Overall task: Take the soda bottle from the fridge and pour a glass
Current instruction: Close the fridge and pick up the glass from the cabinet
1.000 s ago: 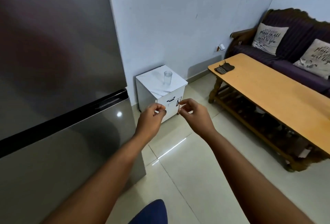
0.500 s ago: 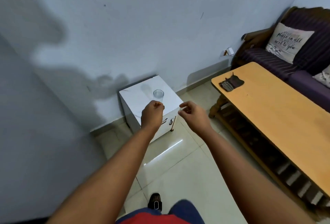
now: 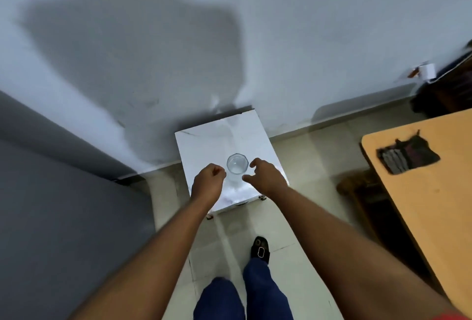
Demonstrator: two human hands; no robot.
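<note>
The fingers (image 3: pixel 215 169) of the left hand (image 3: pixel 207 183) are curled into a loose fist holding nothing, just left of a clear, empty faceted drinking glass (image 3: pixel 237 164). The right hand (image 3: pixel 268 176) has its fingers spread in a curve beside the glass's right side, apparently not touching. The glass stands upright near the middle of a small white marble-patterned cabinet (image 3: pixel 204 146) against the pale wall (image 3: pixel 306 38).

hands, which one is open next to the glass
The right hand: fingers spread beside the glass. The left hand is a closed fist.
</note>
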